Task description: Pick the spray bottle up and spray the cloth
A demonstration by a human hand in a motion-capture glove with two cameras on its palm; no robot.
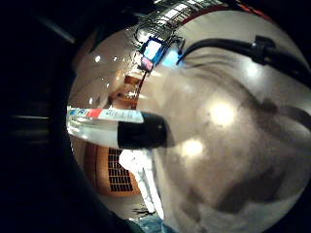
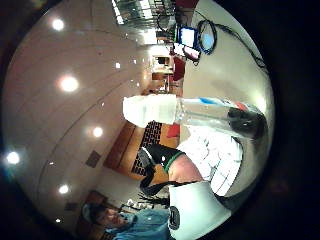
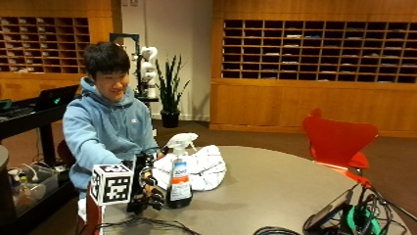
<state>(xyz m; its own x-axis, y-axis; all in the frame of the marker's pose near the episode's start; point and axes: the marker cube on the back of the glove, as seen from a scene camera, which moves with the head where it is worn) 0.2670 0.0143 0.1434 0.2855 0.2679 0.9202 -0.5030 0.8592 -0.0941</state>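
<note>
A clear spray bottle [image 3: 178, 177] with a white trigger head, a labelled body and a dark base stands upright on the round grey table [image 3: 280, 191]. My gloved right hand [image 3: 147, 188] is just beside the bottle's lower half, on the person's side, fingers loosely curled toward it and apparently not touching. A crumpled white cloth [image 3: 203, 166] lies right behind the bottle. In the thumb side palm view the whole bottle [image 2: 200, 112] shows with the cloth [image 2: 215, 155] beside it. The little finger side palm view shows the bottle's dark base [image 1: 141, 131] on the tabletop.
A red chair [image 3: 338, 139] stands at the table's far right side. Cables and a propped dark device [image 3: 329, 215] lie at the table's near right edge. More cable [image 3: 140, 224] runs along the near edge by my hand.
</note>
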